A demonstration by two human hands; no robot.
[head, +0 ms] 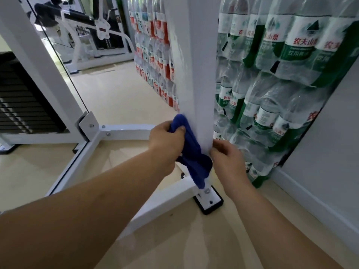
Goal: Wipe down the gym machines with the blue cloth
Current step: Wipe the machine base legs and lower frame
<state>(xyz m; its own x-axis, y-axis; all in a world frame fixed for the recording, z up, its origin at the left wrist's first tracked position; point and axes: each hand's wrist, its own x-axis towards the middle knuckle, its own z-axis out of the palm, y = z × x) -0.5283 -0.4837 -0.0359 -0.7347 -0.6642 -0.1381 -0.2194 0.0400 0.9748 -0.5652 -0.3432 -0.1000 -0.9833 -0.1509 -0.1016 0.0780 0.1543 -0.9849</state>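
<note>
Left hand: on my feed the left hand [165, 144] is clenched around the blue cloth [192, 158], thumb on top, pressing it against the left face of the upright post [194, 74].
Blue cloth: bunched up low on the post. Its lower end hangs down to just above the foot plate [208, 200].
Right hand: the right hand [228, 158] sits at the post's right edge, level with the cloth. Its fingers [217, 145] are curled in against the post, but I cannot tell whether they pinch the cloth's end or only touch the metal.
Upright post: white and vertical, in the centre of my view, bolted to the foot plate, which rests on a black pad on the floor [120, 94].
Base bar: a white base bar [165, 199] runs from the post's foot toward the near left.
Water bottle packs: shrink-wrapped water bottle packs [281, 74] are stacked just right of and behind the post, against a grey wall [334, 133].
Weight stack: a black weight stack [23, 105] stands at the left edge.
Far machine: another white machine [93, 32] stands far left.
</note>
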